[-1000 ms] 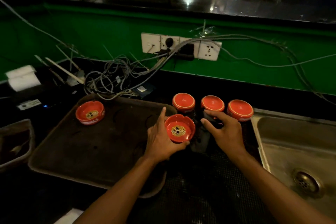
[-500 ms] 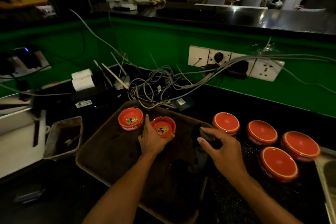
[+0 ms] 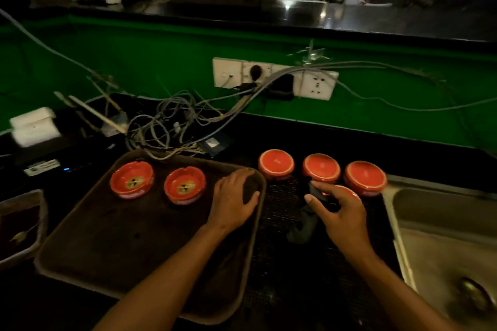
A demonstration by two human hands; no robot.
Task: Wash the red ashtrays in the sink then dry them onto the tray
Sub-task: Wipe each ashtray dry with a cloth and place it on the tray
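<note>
Right hand (image 3: 340,212) pinches a dark cloth (image 3: 304,226), fingers curled, just in front of a half-hidden ashtray (image 3: 345,188). Left hand (image 3: 232,197) is flat and empty over the tray (image 3: 150,271) corner. Behind: two upright ashtrays (image 3: 131,180) on the tray, three upturned ones (image 3: 321,168) on the table; right hand is nearer.

The right hand (image 3: 340,212) covers most of a fourth upside-down ashtray (image 3: 347,190), only a red sliver of rim shows. It's got a dark cloth (image 3: 305,223) too, though the grip's too murky to make out. The sink (image 3: 441,234) runs off the right edge, drain all blurry. The bin (image 3: 20,226) is cut off on the left, contents unreadable.
</note>
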